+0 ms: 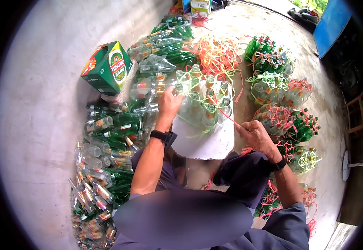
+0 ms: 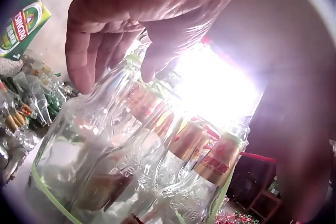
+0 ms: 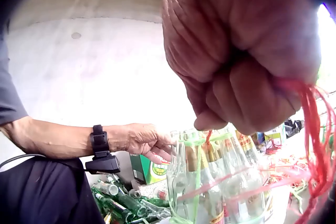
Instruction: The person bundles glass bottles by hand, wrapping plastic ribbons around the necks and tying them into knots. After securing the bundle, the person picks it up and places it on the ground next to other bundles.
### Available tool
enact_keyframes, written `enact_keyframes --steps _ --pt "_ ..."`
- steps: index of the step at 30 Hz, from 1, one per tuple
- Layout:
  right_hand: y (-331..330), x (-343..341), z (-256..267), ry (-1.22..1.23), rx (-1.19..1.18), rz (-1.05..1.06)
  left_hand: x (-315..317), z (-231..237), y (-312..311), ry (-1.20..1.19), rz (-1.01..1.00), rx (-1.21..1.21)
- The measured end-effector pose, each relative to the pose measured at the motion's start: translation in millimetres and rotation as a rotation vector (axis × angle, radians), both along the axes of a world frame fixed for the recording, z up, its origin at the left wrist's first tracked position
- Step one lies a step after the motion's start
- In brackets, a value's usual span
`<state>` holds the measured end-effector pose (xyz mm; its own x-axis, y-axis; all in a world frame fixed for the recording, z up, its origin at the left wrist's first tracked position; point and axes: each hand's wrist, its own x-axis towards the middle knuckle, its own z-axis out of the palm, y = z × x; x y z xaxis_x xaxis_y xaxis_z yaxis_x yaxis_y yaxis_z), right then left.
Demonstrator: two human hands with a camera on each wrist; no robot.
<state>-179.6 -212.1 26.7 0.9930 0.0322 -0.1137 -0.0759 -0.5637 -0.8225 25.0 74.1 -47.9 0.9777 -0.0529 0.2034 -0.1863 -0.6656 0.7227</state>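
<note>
Several clear glass bottles stand upright in a bunch on a white board, with pale green plastic strapping around and across their necks. My left hand grips the neck of a clear bottle on the bunch's left side; in the left wrist view its fingers curl down over that bottle's top. My right hand, to the right of the board, is closed in a fist around a red plastic strap. The strap runs taut to the bottle necks, and its loose end hangs from the fist in the right wrist view.
Loose green and clear bottles lie piled along the left wall. A green Tsingtao carton sits on them. Tangled red strapping lies beyond the board. Tied bottle bundles line the right side, near a wooden frame.
</note>
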Motion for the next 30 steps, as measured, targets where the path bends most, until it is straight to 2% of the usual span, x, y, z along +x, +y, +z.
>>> enact_keyframes --steps 2,3,4,6,10,12,16,18,21,22,26,28,29,30 --pt "4.4 -2.1 -1.8 0.011 0.033 -0.026 -15.3 0.0 -4.0 -0.27 0.053 0.039" --pt "6.3 -3.3 -3.4 0.018 0.01 -0.039 -27.5 6.3 -7.7 -0.297 0.067 0.042" --pt "7.7 -4.3 -5.4 0.025 -0.012 -0.052 -43.1 21.5 -13.9 -0.301 0.069 0.044" --pt "7.7 -5.5 -11.5 0.021 0.016 -0.046 -77.2 55.4 -30.6 -0.571 0.004 0.154" --pt "11.2 -10.5 -12.9 -0.013 0.07 -0.058 -136.7 51.0 -65.3 -0.489 -0.371 -0.049" --pt "8.7 -13.6 -20.1 -0.021 0.087 -0.042 -159.4 50.8 -80.7 -0.539 -0.555 -0.011" --pt "8.6 -20.6 -19.1 -0.051 0.114 0.048 -168.6 29.6 -95.5 -0.595 -0.61 0.035" --pt "8.4 -27.7 -6.9 -0.049 0.093 0.06 -164.6 27.7 -97.5 -0.541 -0.636 0.014" --pt "1.5 -31.5 13.5 0.275 0.362 -0.034 -161.3 32.2 -96.3 -0.525 -0.639 -0.004" --pt "-7.0 -27.1 6.5 0.138 0.375 0.017 -159.5 32.2 -96.2 -0.513 -0.642 -0.007" --pt "-22.9 5.0 1.1 0.092 0.261 -0.1 -163.5 38.7 -95.8 -0.528 -0.655 -0.056" --pt "-32.2 34.3 -35.3 -0.144 0.027 -0.022 -160.7 37.8 -95.3 -0.609 -0.624 -0.118" --pt "-35.5 49.0 -62.6 -0.102 0.138 -0.038 -157.2 30.2 -96.8 -0.588 -0.654 -0.179" --pt "-32.7 61.7 -62.7 -0.086 0.13 -0.041 -153.5 26.7 -98.7 -0.574 -0.652 -0.192"
